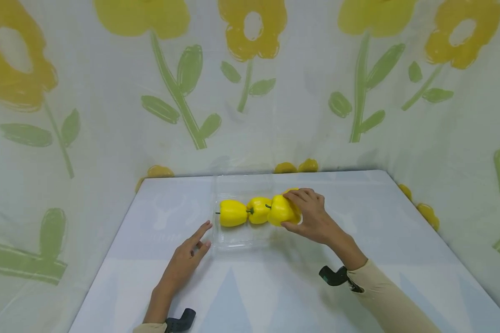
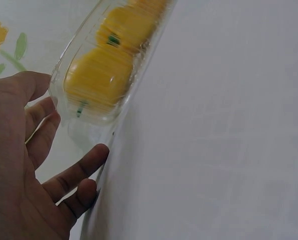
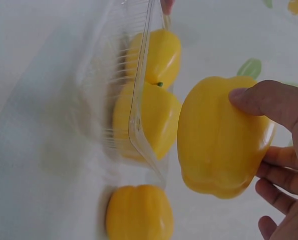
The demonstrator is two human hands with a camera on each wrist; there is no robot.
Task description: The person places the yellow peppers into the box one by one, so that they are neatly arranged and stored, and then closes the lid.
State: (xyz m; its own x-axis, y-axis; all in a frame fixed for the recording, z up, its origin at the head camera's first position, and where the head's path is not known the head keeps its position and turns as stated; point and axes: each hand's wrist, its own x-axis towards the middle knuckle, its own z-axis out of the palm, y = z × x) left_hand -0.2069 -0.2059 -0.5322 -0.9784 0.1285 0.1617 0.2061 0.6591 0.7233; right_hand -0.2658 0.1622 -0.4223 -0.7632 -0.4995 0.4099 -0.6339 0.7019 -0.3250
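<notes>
My right hand (image 1: 310, 215) grips a yellow bell pepper (image 1: 282, 210) between thumb and fingers, raised by the right end of a clear plastic container (image 1: 239, 241). In the right wrist view the held pepper (image 3: 221, 137) is off the table, beside the container's wall (image 3: 138, 107). Two more yellow peppers lie in a row inside, the left one (image 1: 232, 213) and the middle one (image 1: 258, 210). At the container's left side, my left hand (image 1: 187, 259) has its fingers extended. A fingertip (image 2: 41, 82) appears to touch the container's edge in the left wrist view.
Another yellow pepper (image 3: 138, 214) rests on the table outside the container, mostly behind my right hand in the head view. The pale table (image 1: 316, 296) meets a flower-print curtain (image 1: 291, 129) at its back and sides.
</notes>
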